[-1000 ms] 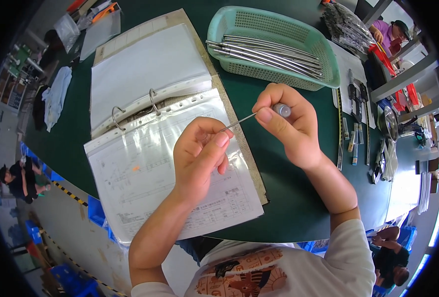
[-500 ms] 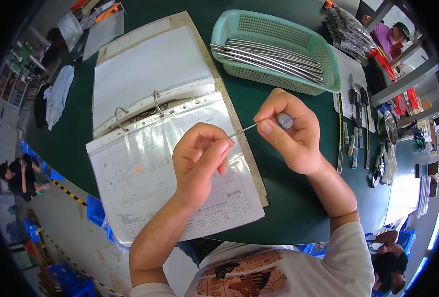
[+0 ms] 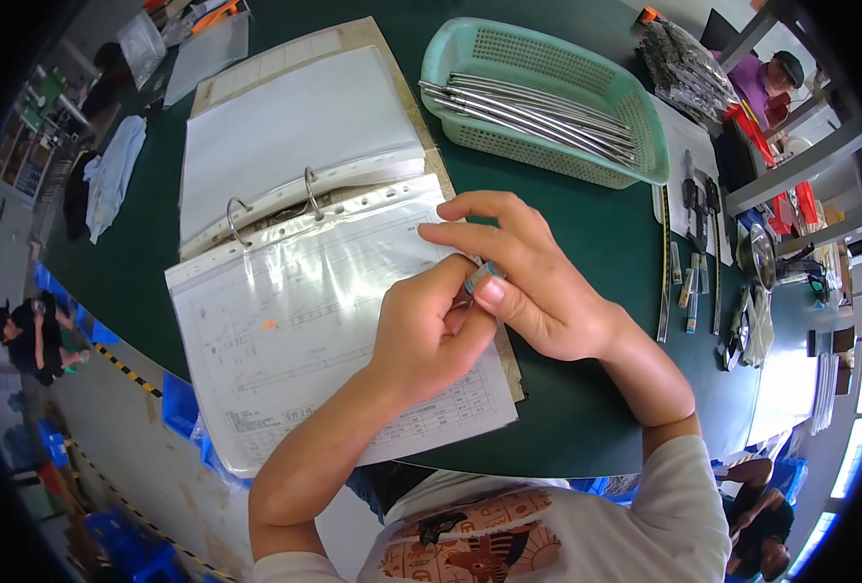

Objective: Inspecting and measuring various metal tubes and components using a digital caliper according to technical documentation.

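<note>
Both hands together at centre frame, over the lower right corner of the open ring binder (image 3: pixel 295 253). Left hand (image 3: pixel 431 335) curled, fingertips pressed toward the right; right hand (image 3: pixel 538 282) closed with thumb and forefinger pinched on a small blue-grey piece (image 3: pixel 482 277), held just where the two hands meet. Nothing of any thin part between the fingers visible; too hidden to tell whether something slender runs inside the grip. Judged as mid-step: the small piece in hand and being worked between the fingertips, not yet set down or put aside. No finished pieces laid out near the hands, so no count of work done possible from here. Upper right of the frame: a pale green plastic basket (image 3: pixel 644 107) on the dark green surface (image 3: pixel 586 408), holding a bundle of long thin metal rods (image 3: pixel 538 107), well apart from the hands and untouched now. Likely plenty of that stock left to go through, if the rods belong to the same job. Binder lying flat beneath the hands, a clear sleeve with a line drawing sheet (image 3: pixel 304 330) on the near leaf, a stack of white sleeves on the far leaf. Right edge of the frame: a row of small hand tools (image 3: pixel 698 233) and a metal ruler, lying idle on the surface. Upper left: a white cloth (image 3: pixel 110 175), also clear of the work.
</note>
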Motion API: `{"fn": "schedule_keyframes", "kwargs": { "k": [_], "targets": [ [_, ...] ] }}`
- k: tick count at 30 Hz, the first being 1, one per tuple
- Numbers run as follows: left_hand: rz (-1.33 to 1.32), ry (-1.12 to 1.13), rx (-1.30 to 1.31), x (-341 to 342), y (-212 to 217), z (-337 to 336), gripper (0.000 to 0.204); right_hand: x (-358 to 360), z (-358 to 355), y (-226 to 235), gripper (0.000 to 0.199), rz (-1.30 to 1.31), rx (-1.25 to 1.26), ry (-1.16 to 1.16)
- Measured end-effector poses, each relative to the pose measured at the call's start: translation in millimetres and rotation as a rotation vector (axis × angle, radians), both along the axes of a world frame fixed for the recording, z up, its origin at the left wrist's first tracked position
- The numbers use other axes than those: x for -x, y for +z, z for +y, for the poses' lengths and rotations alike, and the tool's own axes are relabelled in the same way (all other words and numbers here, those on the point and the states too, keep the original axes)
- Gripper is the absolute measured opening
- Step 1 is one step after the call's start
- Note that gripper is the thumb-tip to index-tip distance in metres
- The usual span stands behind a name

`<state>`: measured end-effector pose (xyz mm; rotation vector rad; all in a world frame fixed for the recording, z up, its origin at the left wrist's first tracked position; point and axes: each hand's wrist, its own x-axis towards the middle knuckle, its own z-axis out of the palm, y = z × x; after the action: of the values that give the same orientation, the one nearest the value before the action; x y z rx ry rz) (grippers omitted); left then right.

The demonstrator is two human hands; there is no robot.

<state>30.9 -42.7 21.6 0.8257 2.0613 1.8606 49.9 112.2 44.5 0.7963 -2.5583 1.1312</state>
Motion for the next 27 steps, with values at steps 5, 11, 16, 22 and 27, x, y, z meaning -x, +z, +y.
{"fn": "schedule_keyframes", "kwargs": {
  "k": [5,11,16,22,27],
  "targets": [
    [0.025,0.008,0.069,1.4,-2.5,-4.7,0.012,3.1,-2.7,-2.6,0.04,0.019,-0.052,-0.003],
    [-0.096,0.053,0.127,4.6,-11.0,5.6,0.017,-1.1,5.7,-6.8,0.035,0.102,-0.093,-0.122],
    [0.009,0.028,0.056,7.1,-26.0,3.2,0.011,-13.6,3.2,-12.8,0.021,0.211,-0.06,-0.209],
    [0.041,-0.074,0.18,3.2,-18.6,5.6,0.007,-41.6,17.8,-10.3,0.018,-0.072,0.228,-0.223],
    [0.081,-0.068,0.138,-4.8,-10.4,14.3,0.01,-38.4,15.7,-10.0,0.02,-0.104,0.265,-0.196]
  ]
}}
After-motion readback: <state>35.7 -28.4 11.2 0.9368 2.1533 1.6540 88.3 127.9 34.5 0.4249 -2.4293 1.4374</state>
